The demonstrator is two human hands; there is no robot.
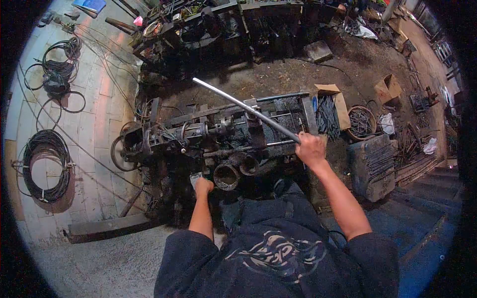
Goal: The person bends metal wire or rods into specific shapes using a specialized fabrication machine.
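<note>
A long, straight metal rod (243,106) slants over the machine, its far end up and to the left. My right hand (311,149) is closed round the rod's near end, right of the machine. My left hand (202,186) is closed on a small greyish piece (196,179), perhaps a rag, too small to name surely, at the machine's front edge. The dark, greasy machine (198,130) has a chuck-like part (226,124) in its middle. Beside my left hand, a round metal pot (226,177) holds dark shavings.
Coiled black cable (44,164) lies on the tiled floor at left. At right are an open cardboard box (342,110) of rods, a round basket (361,122) of metal pieces and a dark bulky container (372,166). A cluttered bench (271,9) stands behind the machine.
</note>
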